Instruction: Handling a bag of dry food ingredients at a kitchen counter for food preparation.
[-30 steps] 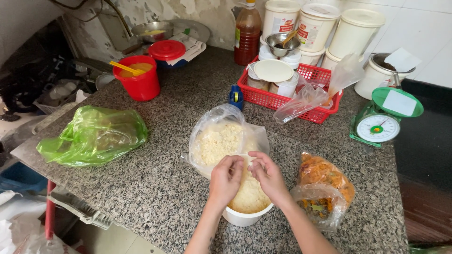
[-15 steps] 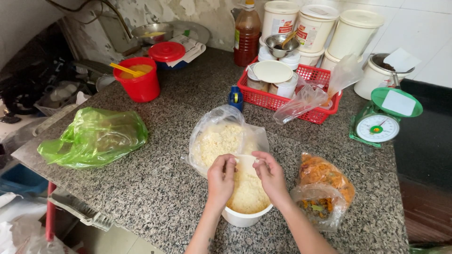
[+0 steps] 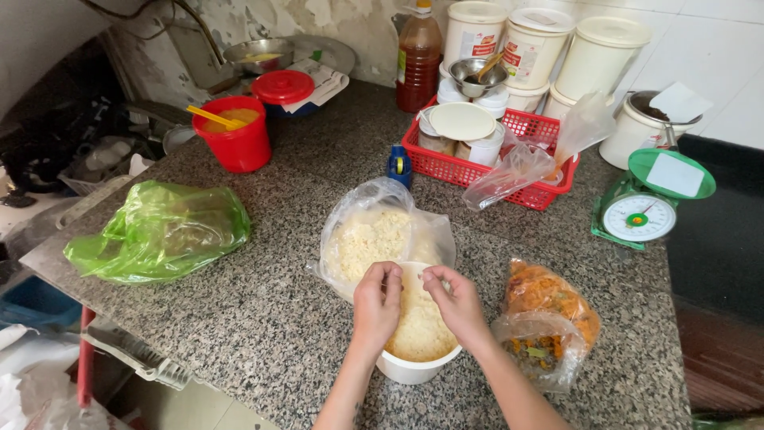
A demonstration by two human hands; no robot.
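Observation:
My left hand [image 3: 376, 305] and my right hand [image 3: 455, 306] hover side by side over a white bowl [image 3: 415, 369] filled with pale crumbly food [image 3: 418, 325]. Both hands have their fingers pinched at the bowl's far rim, and I cannot tell what they pinch. Just behind the bowl lies a clear plastic bag [image 3: 374, 236] holding more of the same pale crumbs. To the right of the bowl sits another clear bag [image 3: 547, 317] with orange and yellow pieces in it.
A green plastic bag [image 3: 163, 231] lies at the left on the granite counter [image 3: 263, 318]. Behind are a red bucket [image 3: 236, 139], a red basket [image 3: 493, 155] of tubs, a brown bottle [image 3: 419, 56], white lidded tubs [image 3: 541, 44] and a green kitchen scale [image 3: 649, 207].
Both hands have moved slightly toward the far rim of the bowl, fingers drawn closer together. Nothing else on the counter has shifted.

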